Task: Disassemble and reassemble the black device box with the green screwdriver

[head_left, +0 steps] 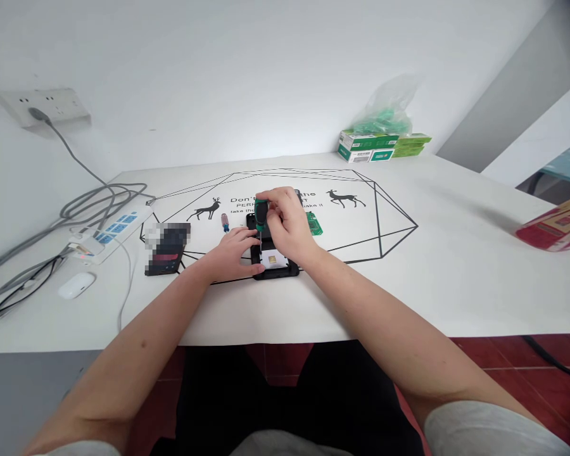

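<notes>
My right hand [289,221] is closed around the green-and-black handle of a screwdriver [261,214]. The screwdriver stands upright, its shaft pointing down into a black plastic device housing [280,274] that lies flat on the table. A white panel with a small gold square [272,259] sits inside the housing. At the housing's left edge, my left hand [237,254] grips it with fingers and thumb near the screwdriver's shaft. The tip's exact contact point is too small to make out. A green circuit board [315,223] lies just right of my right hand, partly covered by it.
A second small screwdriver [225,222] lies left of the housing. Farther left are a dark phone [166,250], a power strip [118,228] with cables, a white earbud case [76,285] and glasses [21,294]. Boxes [368,145] stand at the back; a red package [553,225] is far right.
</notes>
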The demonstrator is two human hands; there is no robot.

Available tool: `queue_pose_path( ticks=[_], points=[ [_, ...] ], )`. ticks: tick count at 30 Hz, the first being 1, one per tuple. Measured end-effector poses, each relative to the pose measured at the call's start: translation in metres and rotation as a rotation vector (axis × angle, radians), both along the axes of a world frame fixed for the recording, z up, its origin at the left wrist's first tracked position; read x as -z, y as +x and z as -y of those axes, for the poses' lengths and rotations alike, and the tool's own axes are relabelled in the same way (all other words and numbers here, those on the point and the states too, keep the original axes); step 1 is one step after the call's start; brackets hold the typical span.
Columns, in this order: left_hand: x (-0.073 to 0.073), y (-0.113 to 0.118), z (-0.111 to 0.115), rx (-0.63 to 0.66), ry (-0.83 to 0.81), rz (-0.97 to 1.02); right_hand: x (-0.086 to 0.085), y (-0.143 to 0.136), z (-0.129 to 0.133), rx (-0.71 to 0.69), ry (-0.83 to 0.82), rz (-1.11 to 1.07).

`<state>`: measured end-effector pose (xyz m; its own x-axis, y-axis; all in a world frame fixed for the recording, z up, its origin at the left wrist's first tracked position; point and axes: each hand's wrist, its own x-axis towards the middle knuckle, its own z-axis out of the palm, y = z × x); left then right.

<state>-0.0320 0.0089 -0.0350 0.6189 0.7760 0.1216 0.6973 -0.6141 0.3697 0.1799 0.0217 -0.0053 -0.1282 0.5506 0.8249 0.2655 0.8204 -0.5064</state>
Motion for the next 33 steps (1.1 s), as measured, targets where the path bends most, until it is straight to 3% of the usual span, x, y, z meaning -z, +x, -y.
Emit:
queue_pose_path(
  ticks=[16, 23, 29, 33],
  points=[
    [-0.0014, 0.0007, -0.0007, 0.017, -0.005, -0.004, 0.0002, -0.0049, 0.0016, -0.014, -0.223, -0.1],
    [-0.0018, 0.0005, 0.0001, 0.026, -0.009, -0.007, 0.0019, -0.0025, 0.0043, -0.085, -0.119, -0.02],
    [-0.0008, 0.0007, 0.0006, 0.022, 0.015, -0.007, 0.0026, 0.0005, -0.0016, -0.035, 0.028, 0.01],
    [-0.0023, 0.001, 0.0008, 0.017, 0.001, -0.023, 0.0037, 0.0007, -0.0037, 0.016, 0.033, 0.012]
  ],
)
